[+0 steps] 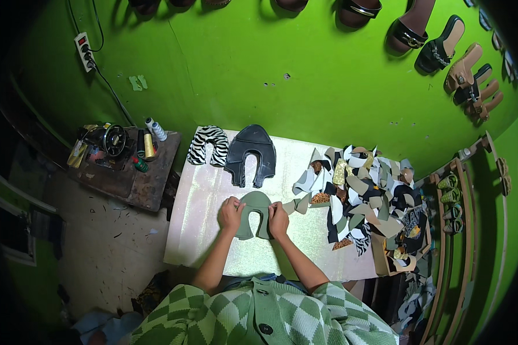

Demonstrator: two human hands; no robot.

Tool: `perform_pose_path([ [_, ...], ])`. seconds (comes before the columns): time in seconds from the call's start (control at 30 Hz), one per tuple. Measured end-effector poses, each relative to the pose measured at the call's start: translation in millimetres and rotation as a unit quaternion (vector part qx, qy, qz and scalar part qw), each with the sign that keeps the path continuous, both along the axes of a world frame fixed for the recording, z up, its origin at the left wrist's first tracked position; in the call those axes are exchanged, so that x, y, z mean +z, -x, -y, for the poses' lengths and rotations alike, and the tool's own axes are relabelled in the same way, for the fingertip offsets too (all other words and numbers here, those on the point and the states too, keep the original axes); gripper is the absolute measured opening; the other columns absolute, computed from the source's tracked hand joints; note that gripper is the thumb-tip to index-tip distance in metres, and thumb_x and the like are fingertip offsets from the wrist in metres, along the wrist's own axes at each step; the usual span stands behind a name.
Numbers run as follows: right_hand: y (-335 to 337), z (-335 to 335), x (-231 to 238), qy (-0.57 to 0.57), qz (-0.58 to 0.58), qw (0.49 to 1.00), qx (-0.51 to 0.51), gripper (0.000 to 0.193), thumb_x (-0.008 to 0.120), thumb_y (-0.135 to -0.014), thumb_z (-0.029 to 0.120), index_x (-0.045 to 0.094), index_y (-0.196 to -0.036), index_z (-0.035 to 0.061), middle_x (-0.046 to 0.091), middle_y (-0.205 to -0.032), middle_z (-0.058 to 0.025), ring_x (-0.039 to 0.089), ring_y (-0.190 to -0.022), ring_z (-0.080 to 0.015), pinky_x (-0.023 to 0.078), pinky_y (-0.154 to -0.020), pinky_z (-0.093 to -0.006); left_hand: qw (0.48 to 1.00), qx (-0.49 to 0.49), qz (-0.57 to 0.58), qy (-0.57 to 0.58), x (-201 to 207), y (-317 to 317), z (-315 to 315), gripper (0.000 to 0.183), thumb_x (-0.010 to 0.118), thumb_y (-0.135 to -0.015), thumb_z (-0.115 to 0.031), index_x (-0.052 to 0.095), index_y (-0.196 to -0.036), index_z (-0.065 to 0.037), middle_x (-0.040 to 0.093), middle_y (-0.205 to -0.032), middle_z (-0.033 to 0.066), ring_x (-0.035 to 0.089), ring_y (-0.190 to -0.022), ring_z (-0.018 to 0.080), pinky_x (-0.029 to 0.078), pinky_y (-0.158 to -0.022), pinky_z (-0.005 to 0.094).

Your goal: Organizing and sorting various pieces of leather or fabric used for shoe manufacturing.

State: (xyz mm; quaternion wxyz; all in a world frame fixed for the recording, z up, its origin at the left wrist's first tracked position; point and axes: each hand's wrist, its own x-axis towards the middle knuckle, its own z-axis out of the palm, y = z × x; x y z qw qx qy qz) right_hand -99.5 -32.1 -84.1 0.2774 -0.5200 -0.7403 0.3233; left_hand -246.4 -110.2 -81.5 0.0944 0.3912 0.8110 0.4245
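Both hands grip an olive-green U-shaped shoe upper [254, 200] over the front of the pale table [204, 224], its rounded end pointing away from me. My left hand [231, 213] is closed on its left edge, and my right hand [278, 221] pinches the right edge. Farther back lie a zebra-striped U-shaped upper [208, 144] and, beside it, a larger black U-shaped piece [252, 150]. Just right of my right hand, small olive scraps [296, 206] lie at the edge of the pile.
A heap of cut material scraps [362, 190] covers the table's right side, with a cardboard box [381, 256] by it. At left stands a sewing machine [114, 141] with thread cones [155, 129]. Sandals [440, 46] hang on the green wall; a wooden rack [466, 230] stands at right.
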Motion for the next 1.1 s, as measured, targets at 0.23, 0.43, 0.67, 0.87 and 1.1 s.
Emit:
perform_pose_path([
  [0.23, -0.8, 5.1, 9.7, -0.062, 0.028, 0.998, 0.011, 0.015, 0.058, -0.086, 0.014, 0.053, -0.096, 0.0045, 0.058, -0.093, -0.0153, 0.058, -0.085, -0.0312, 0.045, -0.069, -0.0386, 0.995, 0.028, -0.095, 0.026, 5.1, -6.4, 5.5, 0.018, 0.07, -0.074, -0.016, 0.057, -0.084, -0.009, 0.058, -0.087, 0.0038, 0.056, -0.086, 0.0244, 0.043, -0.073, 0.0378],
  [0.43, -9.6, 7.5, 19.4, -0.186, 0.033, 0.976, 0.106, 0.03, 0.056, -0.08, 0.005, 0.051, -0.11, 0.0035, 0.051, -0.118, -0.0124, 0.049, -0.111, -0.0282, 0.037, -0.089, -0.0398, 0.99, -0.05, -0.128, -0.038, 2.6, -11.4, 15.3, 0.019, 0.058, -0.079, -0.006, 0.059, -0.098, -0.006, 0.058, -0.107, 0.0096, 0.052, -0.104, 0.0287, 0.039, -0.089, 0.0412],
  [0.67, -14.4, 13.9, 12.9, -0.202, 0.164, 0.928, 0.267, 0.054, 0.046, -0.089, 0.021, 0.033, -0.138, 0.0048, 0.029, -0.146, -0.0109, 0.028, -0.134, -0.0283, 0.025, -0.105, -0.0463, 0.95, -0.221, -0.201, 0.092, -3.3, -16.8, 26.9, 0.052, 0.048, -0.089, -0.021, 0.038, -0.135, 0.001, 0.032, -0.144, 0.0161, 0.027, -0.134, 0.0341, 0.024, -0.108, 0.04],
  [0.87, -12.2, 1.8, 1.3, -0.167, 0.213, 0.917, 0.292, 0.062, 0.045, -0.091, 0.033, 0.025, -0.142, 0.0066, 0.02, -0.15, -0.0091, 0.018, -0.138, -0.0279, 0.018, -0.109, -0.0509, 0.94, -0.242, -0.187, 0.15, -8.1, -19.5, 21.1, 0.065, 0.048, -0.088, -0.026, 0.024, -0.139, 0.006, 0.019, -0.147, 0.0228, 0.017, -0.137, 0.0381, 0.019, -0.11, 0.0446],
  [1.1, -11.2, -2.8, 0.5, -0.147, 0.225, 0.913, 0.307, 0.063, 0.041, -0.091, 0.037, 0.022, -0.143, 0.0075, 0.017, -0.151, -0.0092, 0.016, -0.138, -0.0288, 0.017, -0.108, -0.0539, 0.939, -0.247, -0.166, 0.173, -9.3, -19.7, 17.4, 0.067, 0.048, -0.087, -0.028, 0.022, -0.139, 0.006, 0.017, -0.147, 0.0234, 0.013, -0.138, 0.0376, 0.016, -0.111, 0.0448],
])
